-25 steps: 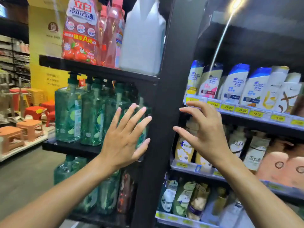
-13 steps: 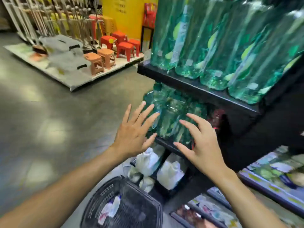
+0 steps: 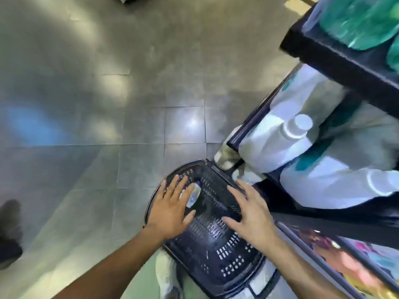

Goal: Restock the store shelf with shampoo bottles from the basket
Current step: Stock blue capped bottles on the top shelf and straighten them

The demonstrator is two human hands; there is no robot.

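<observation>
Down on the floor beside the shelf (image 3: 336, 59), the black basket (image 3: 228, 266) sits under both hands. The left hand (image 3: 170, 210) and right hand (image 3: 252, 216) hover over it with fingers spread wide, holding nothing. One shampoo bottle (image 3: 192, 196) lies inside near the far left wall, partly hidden by the left fingers and blurred. It looks like glossy plastic: probably light, stiff, a bit slippery. I'd wrap fingers round its middle, not the cap.

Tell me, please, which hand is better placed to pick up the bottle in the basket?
Left, most likely. The left hand is spread open directly over the bottle in the basket, fingers overlapping it. The right hand, also open, is over the basket's other side, nearer the shelf.
</observation>
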